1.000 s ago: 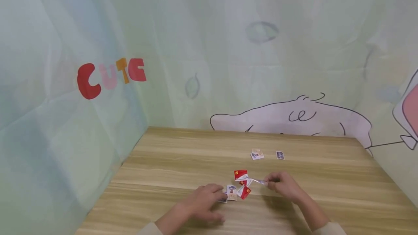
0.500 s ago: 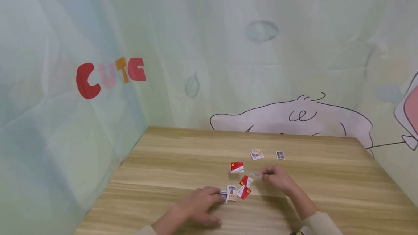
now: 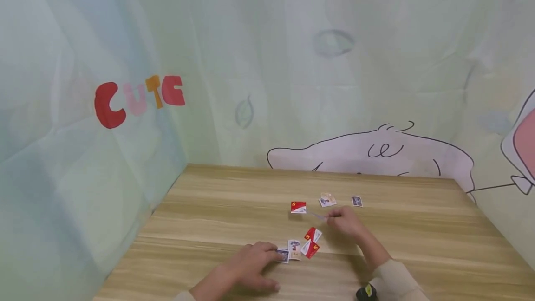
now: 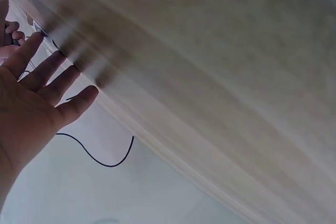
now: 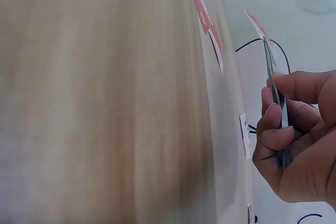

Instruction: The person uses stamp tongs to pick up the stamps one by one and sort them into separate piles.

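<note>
1. Nearest me is the left hand [image 3: 253,262], low over the desk [image 3: 200,208], its fingers apart, nearly straight and gripping nothing. The forefinger reaches the dark card [image 3: 285,256] and covers part of it. A sideways drag there could, I think, shift that card and nudge the tan card [image 3: 295,250] close beside it; whether those two overlap I can't make out.

2. A little further on and to the right, the nearer red card [image 3: 310,248] and the farther red card [image 3: 312,234] lie flat, meeting at their edges. They sit on the near side of my other hand, so I'd judge that a low sweep of that wrist could knock them askew.

3. Beyond them, the right hand [image 3: 346,222] grips tweezers [image 5: 271,74], its fingers curled and thumb pressing. I see the main risk here: easing the squeeze could drop the load, while squeezing too hard could crease it.

4. The lifted card [image 3: 298,206], red and white, is held by its edge at the tweezers' tips, out to the left of my fingers and untouched by them. Its shadow falls below, so it's off the desk; with so small a bite, it might twist.

5. Farthest, the tan pair [image 3: 328,200] and the far dark card [image 3: 357,201] lie past my right-hand fingers; overreaching forward could disturb them.
</note>
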`<state>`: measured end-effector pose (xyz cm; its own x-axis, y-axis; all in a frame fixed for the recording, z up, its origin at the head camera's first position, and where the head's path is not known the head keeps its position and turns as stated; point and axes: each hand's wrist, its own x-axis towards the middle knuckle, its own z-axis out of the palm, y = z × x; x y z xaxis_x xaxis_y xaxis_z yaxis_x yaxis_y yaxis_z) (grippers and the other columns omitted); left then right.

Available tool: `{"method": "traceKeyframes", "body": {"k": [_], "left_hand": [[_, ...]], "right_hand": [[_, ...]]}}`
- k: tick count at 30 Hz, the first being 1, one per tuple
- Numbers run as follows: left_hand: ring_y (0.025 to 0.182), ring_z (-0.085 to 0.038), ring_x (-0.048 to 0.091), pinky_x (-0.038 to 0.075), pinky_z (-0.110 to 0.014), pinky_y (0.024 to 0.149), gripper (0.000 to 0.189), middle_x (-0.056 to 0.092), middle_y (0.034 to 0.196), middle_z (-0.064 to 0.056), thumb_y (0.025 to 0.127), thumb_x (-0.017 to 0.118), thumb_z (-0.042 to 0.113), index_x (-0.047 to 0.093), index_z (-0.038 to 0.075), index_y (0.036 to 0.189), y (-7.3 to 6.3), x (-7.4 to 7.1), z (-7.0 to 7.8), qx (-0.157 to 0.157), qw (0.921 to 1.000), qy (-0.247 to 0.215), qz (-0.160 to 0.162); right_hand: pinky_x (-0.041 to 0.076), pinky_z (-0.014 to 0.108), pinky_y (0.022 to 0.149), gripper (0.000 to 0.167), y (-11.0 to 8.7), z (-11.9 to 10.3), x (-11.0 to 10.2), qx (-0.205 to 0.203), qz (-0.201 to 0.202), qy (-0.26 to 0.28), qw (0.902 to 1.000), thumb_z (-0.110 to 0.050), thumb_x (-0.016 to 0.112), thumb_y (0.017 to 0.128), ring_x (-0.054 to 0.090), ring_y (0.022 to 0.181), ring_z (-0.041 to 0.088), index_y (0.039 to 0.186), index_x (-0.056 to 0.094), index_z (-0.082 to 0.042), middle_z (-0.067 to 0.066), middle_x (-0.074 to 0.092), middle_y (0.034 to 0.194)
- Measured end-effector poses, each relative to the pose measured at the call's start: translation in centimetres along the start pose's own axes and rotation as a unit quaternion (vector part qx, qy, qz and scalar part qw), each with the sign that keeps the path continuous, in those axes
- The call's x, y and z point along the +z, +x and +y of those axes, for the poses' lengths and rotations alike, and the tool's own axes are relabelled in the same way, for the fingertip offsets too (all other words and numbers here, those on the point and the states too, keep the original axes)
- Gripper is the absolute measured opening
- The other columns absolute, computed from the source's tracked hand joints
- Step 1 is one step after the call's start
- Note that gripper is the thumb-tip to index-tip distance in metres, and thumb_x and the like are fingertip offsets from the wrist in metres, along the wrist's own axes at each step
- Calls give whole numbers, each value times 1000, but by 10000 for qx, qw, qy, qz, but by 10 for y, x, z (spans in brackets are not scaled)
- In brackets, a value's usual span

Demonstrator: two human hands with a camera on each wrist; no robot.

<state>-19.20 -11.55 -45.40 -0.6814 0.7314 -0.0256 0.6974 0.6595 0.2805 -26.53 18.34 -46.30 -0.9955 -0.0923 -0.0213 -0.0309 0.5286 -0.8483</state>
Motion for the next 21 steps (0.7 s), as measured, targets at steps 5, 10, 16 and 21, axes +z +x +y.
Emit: {"method": "traceKeyframes", "body": {"k": [5, 10, 16, 21], "left_hand": [[119, -24, 46, 41, -44, 93, 59, 50, 131, -6, 78, 65, 54, 57, 22, 127, 1, 0, -2, 24, 10000, 25, 18], [119, -23, 46, 41, -43, 93, 58, 50, 131, -6, 78, 65, 54, 58, 22, 126, 2, -1, -3, 115, 9999, 37, 53], [120, -22, 45, 41, -42, 94, 55, 49, 133, -5, 79, 64, 53, 60, 21, 123, -1, 0, -3, 108, 9998, -140, -21], [119, -23, 46, 41, -41, 94, 55, 50, 131, -6, 79, 64, 52, 60, 19, 121, -2, 0, -5, 285, 9995, 28, 154]], "right_hand": [[40, 27, 51, 10, 9, 1, 2, -81, 73, 156, 9998, 1, 59, 78, 46, 58, 17, 82, 67, 5, 5, 53, 64], [39, 27, 50, 12, 15, 3, 6, 149, 85, 515, 9985, 1, 60, 79, 45, 56, 17, 86, 67, 8, 7, 52, 63], [42, 27, 52, 16, 21, 5, 15, 573, 39, 654, 9962, -1, 60, 82, 48, 59, 18, 94, 66, 7, 8, 55, 69], [42, 27, 51, 17, 28, 3, 19, 647, 151, 550, 9963, 0, 60, 80, 48, 58, 17, 94, 66, 7, 9, 56, 70]]}}
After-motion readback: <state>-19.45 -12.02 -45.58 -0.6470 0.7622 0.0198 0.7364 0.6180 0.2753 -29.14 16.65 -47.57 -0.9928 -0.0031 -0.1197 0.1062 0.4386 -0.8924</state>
